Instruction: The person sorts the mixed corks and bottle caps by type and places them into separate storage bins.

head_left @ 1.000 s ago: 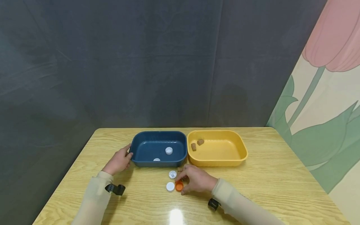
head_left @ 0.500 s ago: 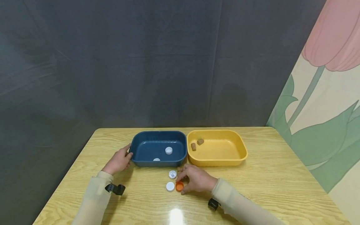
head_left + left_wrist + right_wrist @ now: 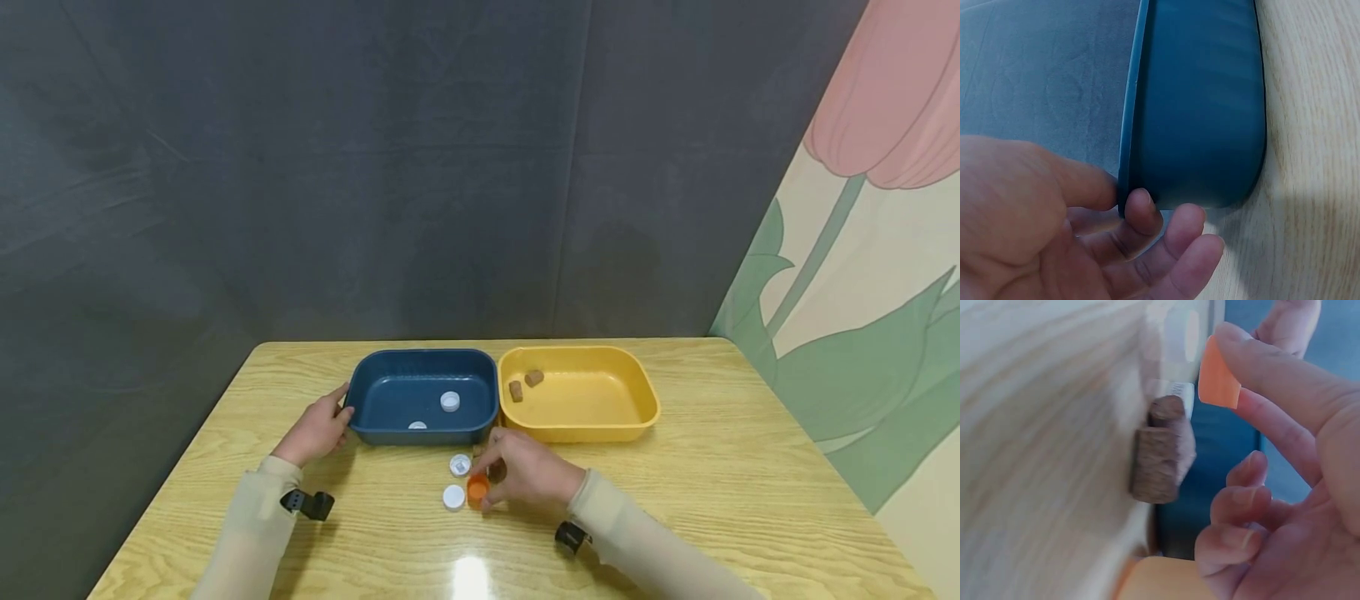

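Note:
At the left end of the blue tub (image 3: 360,438), my left hand (image 3: 315,431) pinches the rim between thumb and curled forefinger, as the left wrist view shows. My right hand (image 3: 532,471) pinches an orange bottle cap (image 3: 1218,375) between thumb and forefinger, just off the table. The other fingers curl loosely. Two white bottle caps (image 3: 453,497) lie left of the orange one. Brown corks (image 3: 1157,464) sit under my right hand, mostly hidden in the head view. Inside the blue tub are a white cap (image 3: 450,402) and part of another.
A yellow tub (image 3: 581,435) stands against the blue tub's right side, with two corks (image 3: 516,391) near its left end. Both tubs are at the back of the wooden table (image 3: 375,533), before a dark curtain (image 3: 420,167).
My right thumb and forefinger have closed on the orange cap and raised it slightly from the table. The left hand and both tubs have stayed put.

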`<state>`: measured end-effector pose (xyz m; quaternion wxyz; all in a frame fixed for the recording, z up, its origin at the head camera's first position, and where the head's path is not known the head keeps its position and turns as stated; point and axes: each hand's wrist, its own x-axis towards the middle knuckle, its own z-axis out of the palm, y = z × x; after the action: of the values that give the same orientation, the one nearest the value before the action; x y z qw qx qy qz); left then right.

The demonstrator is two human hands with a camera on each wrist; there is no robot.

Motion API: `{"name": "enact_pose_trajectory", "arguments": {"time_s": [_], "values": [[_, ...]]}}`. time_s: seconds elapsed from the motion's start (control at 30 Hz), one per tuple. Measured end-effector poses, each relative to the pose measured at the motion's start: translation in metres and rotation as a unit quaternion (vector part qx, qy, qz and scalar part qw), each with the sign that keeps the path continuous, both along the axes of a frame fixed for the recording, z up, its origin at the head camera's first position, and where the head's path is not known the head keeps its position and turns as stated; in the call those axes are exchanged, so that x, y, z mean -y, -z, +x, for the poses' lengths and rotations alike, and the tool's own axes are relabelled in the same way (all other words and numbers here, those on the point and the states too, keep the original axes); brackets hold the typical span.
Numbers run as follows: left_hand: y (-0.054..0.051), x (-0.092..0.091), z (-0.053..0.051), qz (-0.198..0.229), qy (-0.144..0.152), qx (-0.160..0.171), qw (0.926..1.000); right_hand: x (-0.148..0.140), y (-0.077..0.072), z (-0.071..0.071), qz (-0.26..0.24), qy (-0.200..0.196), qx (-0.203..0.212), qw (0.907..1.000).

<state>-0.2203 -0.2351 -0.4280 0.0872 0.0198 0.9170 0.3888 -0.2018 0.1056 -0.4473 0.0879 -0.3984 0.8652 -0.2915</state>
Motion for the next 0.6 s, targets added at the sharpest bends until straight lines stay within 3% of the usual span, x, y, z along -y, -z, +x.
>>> {"name": "enact_pose_trajectory", "arguments": {"time_s": [0.27,0.6], "values": [[0.001,0.001,-0.002,0.007,0.002,0.001,1.0000,-0.001,-0.018,-0.004,-0.035,0.005,0.021,0.9992],[0.001,0.001,-0.001,0.006,0.001,0.001,1.0000,0.002,-0.038,-0.016,-0.024,0.037,-0.024,0.9987]]}}
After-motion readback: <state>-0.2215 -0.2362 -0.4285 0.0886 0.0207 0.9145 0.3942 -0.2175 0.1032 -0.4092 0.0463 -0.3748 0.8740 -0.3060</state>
